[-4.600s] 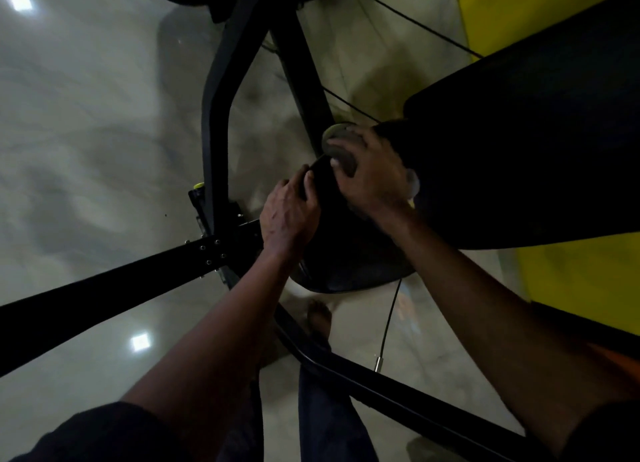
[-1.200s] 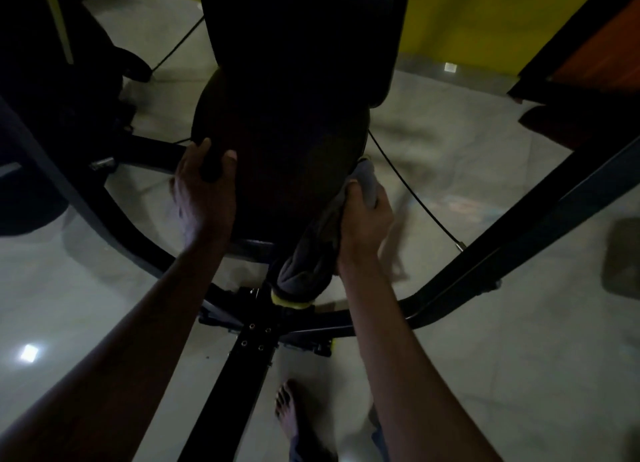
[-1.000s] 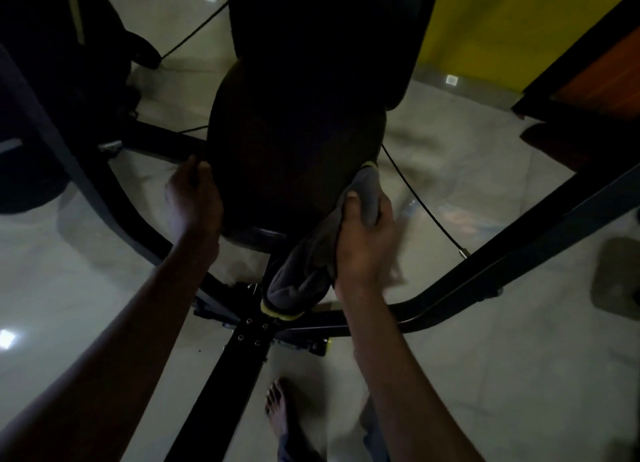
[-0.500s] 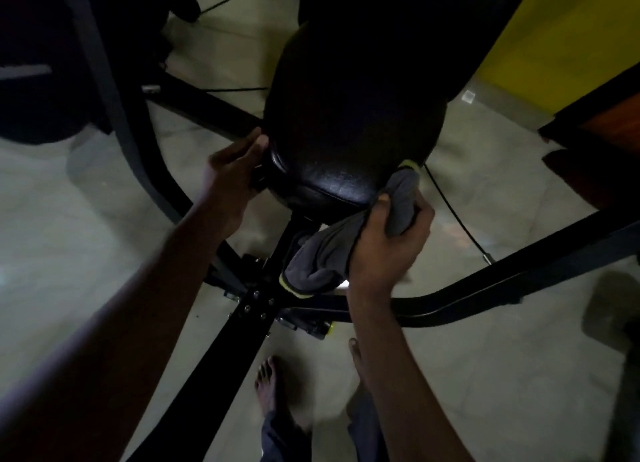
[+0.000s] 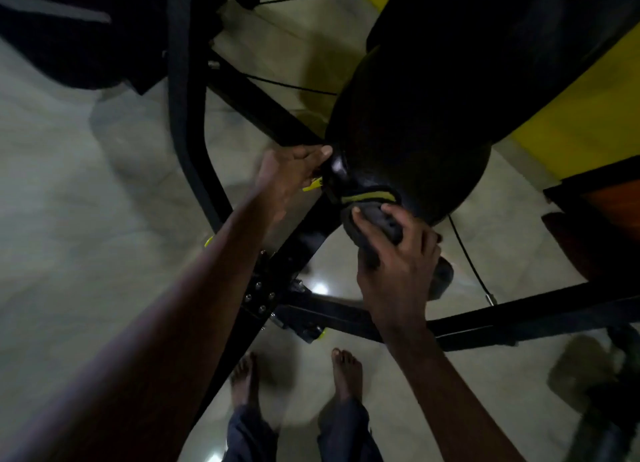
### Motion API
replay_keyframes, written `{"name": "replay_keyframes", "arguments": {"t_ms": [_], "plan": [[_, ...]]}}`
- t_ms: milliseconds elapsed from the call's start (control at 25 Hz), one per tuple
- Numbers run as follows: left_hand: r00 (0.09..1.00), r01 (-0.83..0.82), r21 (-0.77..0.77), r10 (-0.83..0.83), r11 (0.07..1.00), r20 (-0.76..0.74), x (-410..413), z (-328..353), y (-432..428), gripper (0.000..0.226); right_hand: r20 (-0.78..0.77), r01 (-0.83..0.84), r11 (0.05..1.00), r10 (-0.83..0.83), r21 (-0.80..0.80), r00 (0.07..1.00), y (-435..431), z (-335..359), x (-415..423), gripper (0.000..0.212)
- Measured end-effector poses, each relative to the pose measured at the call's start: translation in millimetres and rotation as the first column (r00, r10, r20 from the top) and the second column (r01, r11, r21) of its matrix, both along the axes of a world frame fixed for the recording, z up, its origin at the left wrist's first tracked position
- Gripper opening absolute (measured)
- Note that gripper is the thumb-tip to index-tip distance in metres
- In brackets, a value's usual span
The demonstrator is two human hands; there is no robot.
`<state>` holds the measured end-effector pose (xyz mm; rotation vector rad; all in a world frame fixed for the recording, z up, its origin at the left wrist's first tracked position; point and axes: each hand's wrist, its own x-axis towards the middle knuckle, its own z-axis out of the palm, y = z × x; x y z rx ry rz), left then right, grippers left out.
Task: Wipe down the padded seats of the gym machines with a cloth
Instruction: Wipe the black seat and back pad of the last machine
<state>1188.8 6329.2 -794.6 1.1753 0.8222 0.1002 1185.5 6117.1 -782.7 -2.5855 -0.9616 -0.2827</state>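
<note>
Here the right hand (image 5: 394,257) grips the grey cloth (image 5: 375,220) and presses it on the front edge of the black padded seat (image 5: 408,139). The left hand (image 5: 291,171) holds the seat's left edge.

No legible text, label, brand, number or sign anywhere in view.
</note>
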Motion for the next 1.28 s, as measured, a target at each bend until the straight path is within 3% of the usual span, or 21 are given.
{"name": "replay_keyframes", "arguments": {"t_ms": [160, 240, 400, 560, 800, 1000, 1080, 1160, 1280], "plan": [[1.0, -0.019, 0.047, 0.018, 0.999, 0.009, 1.9, -10.7, 3.9, 0.023, -0.075, -0.062, 0.985, 0.051, -0.161, 0.996, 29.2, 25.5, 13.6, 0.064], [0.994, -0.103, -0.051, 0.104, 0.993, 0.013, -2.0, -9.8, 7.6, 0.024, -0.074, -0.096, 0.971, 0.082, -0.218, 0.994, 29.5, 31.4, 16.5, 0.064], [0.988, -0.114, -0.395, 0.146, 0.912, 0.052, -20.0, -4.9, 11.0, 0.072, -0.072, -0.126, 0.941, 0.109, -0.315, 0.991, 42.9, 47.6, 32.6, 0.057], [0.963, -0.122, -0.529, 0.23, 0.84, 0.143, -25.7, -26.5, 1.3, 0.097, -0.13, -0.172, 0.926, 0.135, -0.335, 0.982, 65.0, 60.0, 56.0, 0.05], [0.954, -0.156, -0.532, 0.266, 0.832, 0.137, -28.1, -26.9, -7.7, 0.11, -0.115, -0.227, 0.88, 0.197, -0.416, 0.974, 93.6, 62.4, 73.0, 0.042], [0.974, -0.099, -0.384, 0.169, 0.918, 0.153, -31.1, -0.8, -23.6, 0.074, -0.192, -0.235, 0.93, 0.185, -0.284, 0.964, 88.4, 60.7, 95.3, 0.04], [0.985, -0.049, -0.301, 0.096, 0.952, 0.144, -32.7, 0.1, -34.2, 0.08, -0.216, -0.272, 0.929, 0.22, -0.252, 0.951, 87.3, 61.1, 106.8, 0.04], [0.99, -0.027, -0.226, 0.057, 0.974, 0.127, -34.9, -2.1, -42.8, 0.081, -0.251, -0.301, 0.907, 0.231, -0.295, 0.94, 103.8, 63.5, 125.8, 0.044], [0.993, -0.089, -0.181, 0.102, 0.98, 0.063, -32.4, -13.2, -52.4, 0.063, -0.319, -0.386, 0.831, 0.269, -0.4, 0.909, 128.1, 69.6, 144.6, 0.045]]}}
